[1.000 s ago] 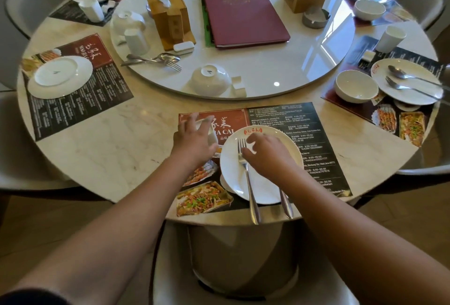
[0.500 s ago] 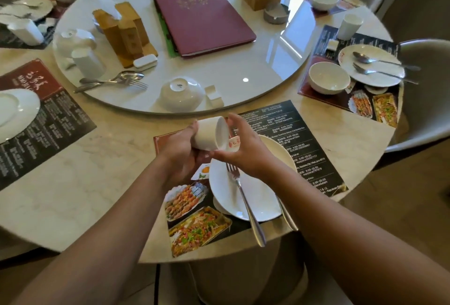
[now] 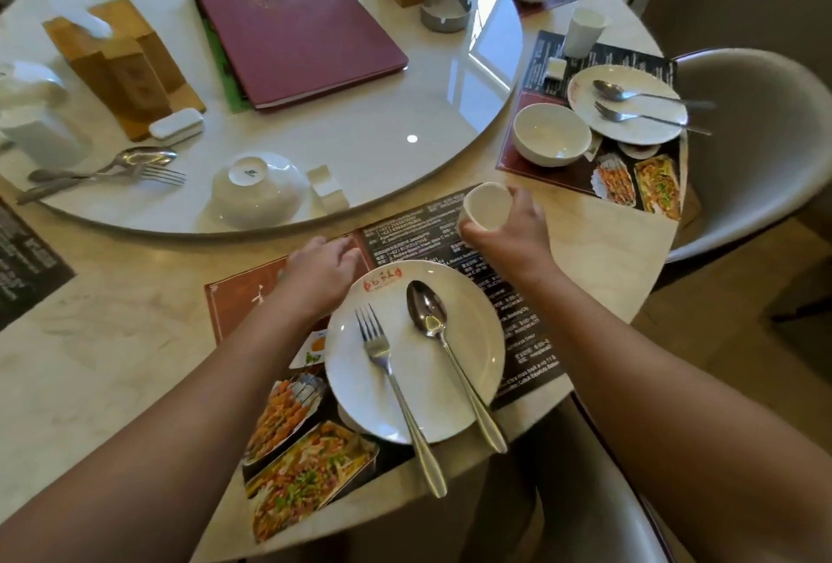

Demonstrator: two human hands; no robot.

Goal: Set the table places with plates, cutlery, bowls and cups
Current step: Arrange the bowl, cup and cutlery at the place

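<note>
While the head view takes in most of the round surface (image 3: 112, 337), the place nearest the person looks a good way through but not finished. A white plate (image 3: 472, 328) sits on the placemat (image 3: 238, 310), with a fork (image 3: 387, 364) and a spoon (image 3: 432, 315) lying side by side across it, handles hanging over the near rim. The right grip (image 3: 513, 238) is wrapped round a small white cup (image 3: 488, 204), which is tilted with its mouth facing the camera, over the far right corner of the placemat. I cannot tell whether its base touches down yet, so I judge the cup as still being placed. The left grip (image 3: 322, 274) hangs loose over the far edge of the placemat, fingers lightly curled and holding nothing visible. No bowl stands at this place. An upturned bowl (image 3: 259, 191) waits on the turntable (image 3: 360, 135) just beyond, beside a small white block (image 3: 328, 191), and is probably the next piece to bring across and turn upright. To the right, the neighbouring place looks complete, with its own plate (image 3: 585, 85) carrying cutlery, an upright bowl (image 3: 551, 135) and a tall cup (image 3: 583, 31). A spare fork and spoon (image 3: 112, 171) on the turntable's left suggest at least one more place is still unset, though the place on the left is cut off by the frame.
</note>
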